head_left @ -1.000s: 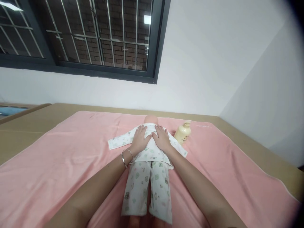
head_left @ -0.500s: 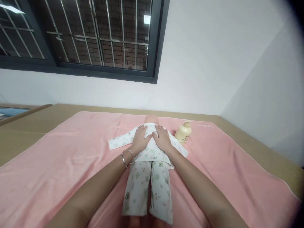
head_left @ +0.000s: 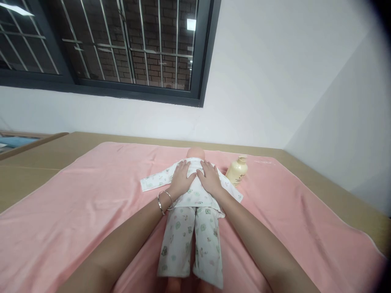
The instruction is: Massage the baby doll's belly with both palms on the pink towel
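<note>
A baby doll [head_left: 196, 153] lies on a pink blanket [head_left: 100, 203], its head at the far end and its feet toward me. It wears a white printed top [head_left: 195, 197] and matching trousers [head_left: 176, 244]. My left hand [head_left: 181, 179], with a silver bangle at the wrist, rests flat on the left side of the top's upper part. Flat on the right side lies my right hand [head_left: 210, 179]. Both hands have their fingers stretched out, thumbs pointing inward and nearly meeting. Neither hand grips anything.
A pale yellow pump bottle [head_left: 237, 171] stands on the blanket just right of the doll's sleeve. Wooden tabletop [head_left: 39, 165] shows around the blanket. Behind it rise a white wall [head_left: 250, 89] and a dark-framed window [head_left: 200, 57] with metal bars.
Both hands stay on the doll's top with no visible movement against it. The whole view has shifted very slightly.
</note>
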